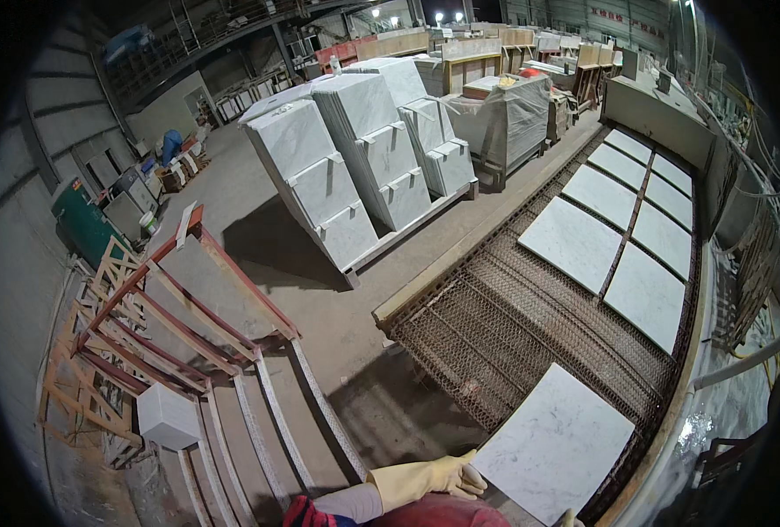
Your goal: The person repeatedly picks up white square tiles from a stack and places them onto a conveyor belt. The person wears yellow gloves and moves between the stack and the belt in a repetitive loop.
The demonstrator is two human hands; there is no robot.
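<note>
A square white marble tile [555,446] with grey veins lies at the near end of the mesh conveyor [530,325], its near part overhanging toward me. My left hand [442,479], in a cream rubber glove, is closed at the tile's left corner, with the fingers bent by its edge. Of my right hand [571,519] only a gloved fingertip shows at the tile's near edge; the rest is out of the picture. Farther along the belt, several more marble tiles [574,241] lie flat in two rows.
To my left stands a red metal rack [249,294] with pale rails; a white block [168,416] sits on it. Leaning stacks of marble tiles [359,132] stand ahead on a pallet. A wrapped crate [517,123] is behind them, and a green tank [91,220] far left.
</note>
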